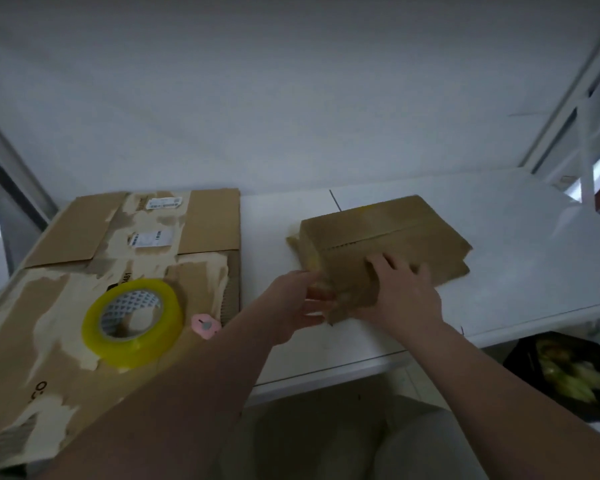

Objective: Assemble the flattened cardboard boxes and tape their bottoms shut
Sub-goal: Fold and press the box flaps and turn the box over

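A small flattened brown cardboard box [381, 237] lies on the white table [520, 244], right of centre. My left hand [293, 308] grips its near left corner, fingers curled under the edge. My right hand [400, 292] lies on top of the box's near part, fingers spread and pressing down. To the left, a large flattened cardboard box [84, 258] with torn tape patches and labels covers the table. A yellow-rimmed roll of clear tape [134, 322] sits on it.
A small pink cutter [205, 326] lies beside the tape roll at the big box's right edge. A black bin [568, 372] with scraps stands below the table's right side. White shelf posts [582, 98] rise at the right; a wall is behind.
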A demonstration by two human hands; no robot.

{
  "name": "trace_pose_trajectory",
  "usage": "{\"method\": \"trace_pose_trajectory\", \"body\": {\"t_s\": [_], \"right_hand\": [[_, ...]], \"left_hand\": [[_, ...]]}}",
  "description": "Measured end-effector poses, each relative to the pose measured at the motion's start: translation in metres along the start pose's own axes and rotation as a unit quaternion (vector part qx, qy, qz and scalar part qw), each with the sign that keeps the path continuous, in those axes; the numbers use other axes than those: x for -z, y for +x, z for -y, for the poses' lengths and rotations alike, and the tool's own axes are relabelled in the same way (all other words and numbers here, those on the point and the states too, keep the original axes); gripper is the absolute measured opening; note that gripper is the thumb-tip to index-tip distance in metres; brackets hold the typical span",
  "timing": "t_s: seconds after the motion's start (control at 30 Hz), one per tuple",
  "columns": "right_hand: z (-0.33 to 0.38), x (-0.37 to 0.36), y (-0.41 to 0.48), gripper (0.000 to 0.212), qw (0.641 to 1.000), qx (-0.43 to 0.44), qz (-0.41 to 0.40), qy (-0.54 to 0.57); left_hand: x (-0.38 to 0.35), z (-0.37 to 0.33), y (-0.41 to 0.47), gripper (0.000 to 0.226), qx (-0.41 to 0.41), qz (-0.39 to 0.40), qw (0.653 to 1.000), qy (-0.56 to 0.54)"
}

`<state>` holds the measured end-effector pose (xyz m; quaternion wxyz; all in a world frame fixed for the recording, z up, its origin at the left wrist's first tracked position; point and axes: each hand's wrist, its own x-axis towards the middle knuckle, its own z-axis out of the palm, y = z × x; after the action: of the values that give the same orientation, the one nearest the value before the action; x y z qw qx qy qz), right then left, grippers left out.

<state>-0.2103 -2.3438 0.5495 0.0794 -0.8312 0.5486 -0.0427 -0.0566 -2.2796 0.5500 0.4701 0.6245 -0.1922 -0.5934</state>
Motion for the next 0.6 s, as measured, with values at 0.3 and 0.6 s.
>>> {"method": "trace_pose_trajectory", "body": {"t_s": [0.3, 0.6], "right_hand": [[-0.001, -0.006, 0.011, 0.059, 0.996, 0.086, 0.009, 0.018], [0.007, -0.021, 0.023, 0.057, 0.995, 0.097, 0.025, 0.014]], "left_hand": [[0.010, 0.005, -0.005, 0.018, 0.072, -0.098, 0.992, 0.024], [0.019, -0.040, 0.035, 0.032, -0.307, -0.222, 0.806, 0.455]]}}
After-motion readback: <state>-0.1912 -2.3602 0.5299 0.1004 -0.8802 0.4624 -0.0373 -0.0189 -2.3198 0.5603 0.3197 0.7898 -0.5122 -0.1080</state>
